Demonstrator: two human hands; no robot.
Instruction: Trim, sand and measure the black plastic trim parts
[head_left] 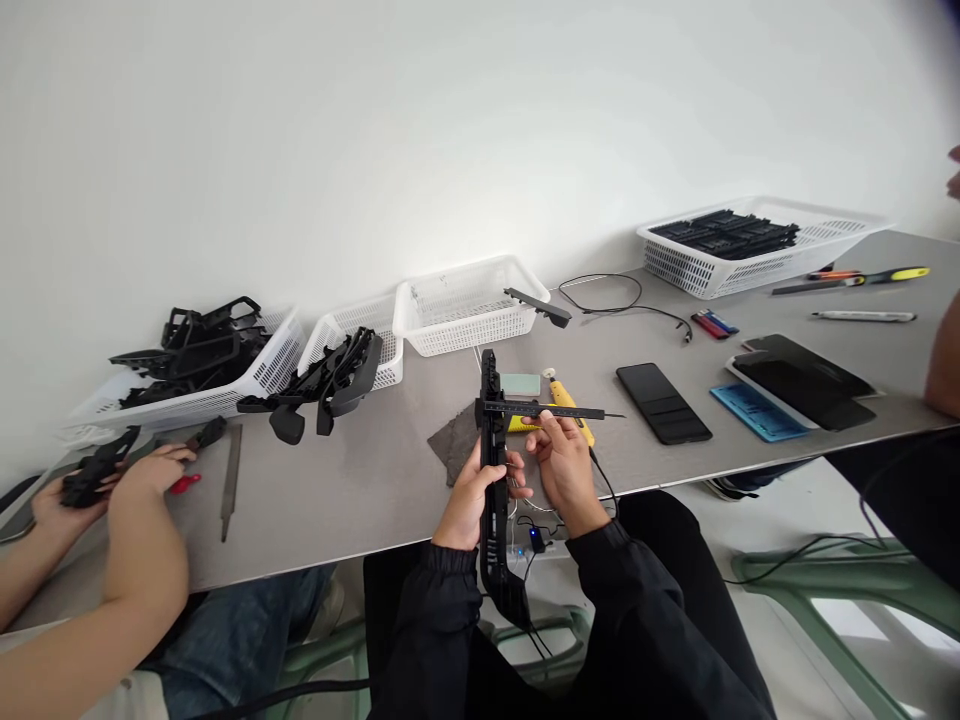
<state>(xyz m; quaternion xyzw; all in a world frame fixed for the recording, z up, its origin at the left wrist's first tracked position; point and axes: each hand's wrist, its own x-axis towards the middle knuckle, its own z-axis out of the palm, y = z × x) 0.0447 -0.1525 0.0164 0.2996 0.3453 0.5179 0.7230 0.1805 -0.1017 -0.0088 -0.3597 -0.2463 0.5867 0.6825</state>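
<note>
My left hand (470, 497) is wrapped round a long black plastic part (494, 520), held upright over the table's front edge. In my right hand (564, 462) is a black caliper (577, 411), pinched by its beam and lying level across the upper end of the part. The caliper's jaws are at the part, but I cannot tell whether they touch it. Behind my right hand lies a yellow rotary tool (562, 398) with a cord. A grey cloth (450, 445) and a pale green block (520, 384) lie behind the part.
White baskets (469, 340) line the wall, several with black parts. A black phone (663, 403), blue tray (757, 411) and marker (864, 316) lie to the right. At left, a co-worker's hands (154, 470) hold a black part, near a flat file (231, 485).
</note>
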